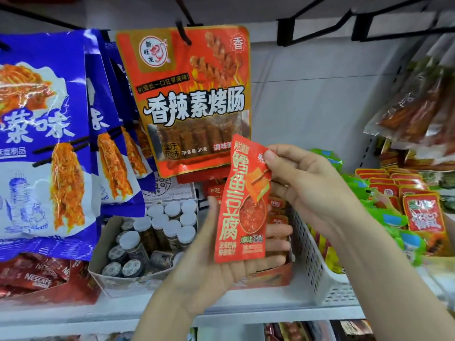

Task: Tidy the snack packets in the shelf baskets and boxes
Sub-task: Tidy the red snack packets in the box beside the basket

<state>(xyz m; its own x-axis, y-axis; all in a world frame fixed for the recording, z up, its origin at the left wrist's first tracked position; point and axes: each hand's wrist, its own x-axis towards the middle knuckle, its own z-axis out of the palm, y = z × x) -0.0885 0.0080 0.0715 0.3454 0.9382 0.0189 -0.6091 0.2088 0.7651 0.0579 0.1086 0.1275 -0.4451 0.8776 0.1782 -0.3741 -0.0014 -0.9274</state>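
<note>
A slim red tofu snack packet (242, 207) stands upright between my hands in front of the shelf. My right hand (302, 185) pinches its top right corner between thumb and forefinger. My left hand (221, 262) is under and behind its lower half, palm up, thumb along the left edge and fingers showing past the right edge. Behind the packet sits a red cardboard box (270, 274) holding more of the same red packets, largely hidden by my hands.
A white perforated basket (310, 257) with green and red packets stands to the right. A cardboard box (110, 276) of small white-capped jars sits left of the red box. Large blue packets (44, 134) and an orange sausage packet (192, 94) hang from hooks above. Nescafe sachets (37, 279) lie at lower left.
</note>
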